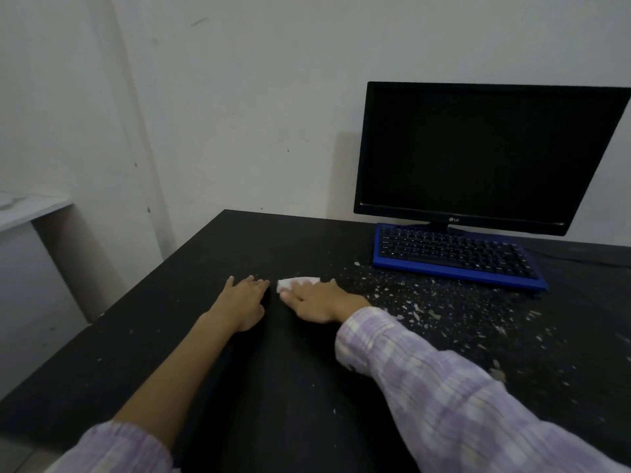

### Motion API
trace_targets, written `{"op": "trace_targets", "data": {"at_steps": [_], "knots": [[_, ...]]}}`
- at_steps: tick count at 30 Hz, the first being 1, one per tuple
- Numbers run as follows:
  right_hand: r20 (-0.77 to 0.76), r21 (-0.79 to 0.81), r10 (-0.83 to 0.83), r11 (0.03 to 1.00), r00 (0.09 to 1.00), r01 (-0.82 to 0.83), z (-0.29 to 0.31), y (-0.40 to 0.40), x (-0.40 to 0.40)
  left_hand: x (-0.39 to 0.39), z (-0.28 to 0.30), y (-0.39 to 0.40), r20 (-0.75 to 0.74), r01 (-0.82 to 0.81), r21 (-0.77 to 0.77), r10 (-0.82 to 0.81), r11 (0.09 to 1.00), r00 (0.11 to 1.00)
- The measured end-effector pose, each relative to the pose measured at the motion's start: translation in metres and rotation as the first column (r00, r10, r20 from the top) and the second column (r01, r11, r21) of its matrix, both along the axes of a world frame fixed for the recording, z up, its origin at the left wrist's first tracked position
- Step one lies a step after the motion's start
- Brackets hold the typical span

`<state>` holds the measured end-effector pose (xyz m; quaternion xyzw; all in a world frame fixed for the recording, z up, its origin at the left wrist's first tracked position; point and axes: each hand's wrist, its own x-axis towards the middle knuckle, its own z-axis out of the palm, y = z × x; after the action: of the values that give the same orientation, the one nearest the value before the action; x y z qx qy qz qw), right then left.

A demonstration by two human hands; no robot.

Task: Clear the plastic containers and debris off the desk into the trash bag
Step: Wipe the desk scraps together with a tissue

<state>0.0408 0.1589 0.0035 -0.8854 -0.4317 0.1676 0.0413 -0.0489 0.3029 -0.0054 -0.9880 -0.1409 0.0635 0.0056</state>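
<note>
A broad black matte bench (280,387) fills the lower part of the view, its far edge against a pale plastered wall (239,97). Scattered pale debris (444,302), small grey-white flakes and crumbs of uneven size, lies thickly across the right half of the bench, from just near the keyboard's near edge down toward the right near corner; a few larger chips sit among fine specks. Sparse single flecks dot the left and near parts of the bench.

The left hand (244,302) lies flat on the bench, palm down, fingers straight and close together, holding nothing. Just to its right, the right hand (319,300) presses palm down on a small white crumpled wipe or tissue (293,283), whose far-left end pokes out past the fingertips; the fingers lie fairly straight over it rather than curled round. The wipe sits at the left edge of the debris field, between the two hands. Both arms wear lilac and white checked sleeves (461,404); the left one is pushed up toward the elbow.

At far right stands a black flat monitor (485,155) with a dark screen, and just in front of it lies a blue-framed keyboard with black keys (454,256). A white ledge (30,206) shows at far left.
</note>
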Motion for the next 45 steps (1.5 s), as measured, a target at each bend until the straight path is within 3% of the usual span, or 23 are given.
{"op": "trace_targets", "data": {"at_steps": [2,5,13,23,30,36,45], "knots": [[0.028,-0.014,0.105,0.994,0.994,-0.104,-0.003,0.002,-0.013,-0.004,-0.001,-0.001,0.008,-0.002,0.005,0.002,1.000,1.000],[0.020,-0.065,0.136,0.989,0.991,-0.134,-0.007,-0.012,-0.017,-0.008,-0.001,-0.002,-0.001,-0.005,0.004,0.005,1.000,1.000],[0.056,-0.111,-0.119,0.986,0.991,0.125,0.008,-0.073,0.011,-0.022,0.003,-0.012,-0.012,-0.009,-0.021,0.009,1.000,1.000],[0.092,-0.041,0.128,0.991,0.988,-0.125,-0.002,-0.050,-0.060,-0.042,0.005,-0.028,0.012,-0.006,-0.033,0.007,0.999,1.000],[0.063,-0.066,0.260,0.964,0.963,-0.256,-0.002,-0.098,-0.096,-0.063,-0.003,-0.036,0.036,0.016,-0.058,-0.014,0.998,0.999],[0.121,-0.064,0.069,0.996,0.990,-0.062,0.000,-0.151,-0.077,-0.058,-0.003,-0.037,0.103,0.025,-0.066,-0.019,0.998,0.994],[0.077,-0.061,0.017,0.998,0.997,-0.012,0.000,-0.101,-0.055,-0.011,0.003,-0.036,0.105,0.050,-0.060,-0.044,0.997,0.994]]}}
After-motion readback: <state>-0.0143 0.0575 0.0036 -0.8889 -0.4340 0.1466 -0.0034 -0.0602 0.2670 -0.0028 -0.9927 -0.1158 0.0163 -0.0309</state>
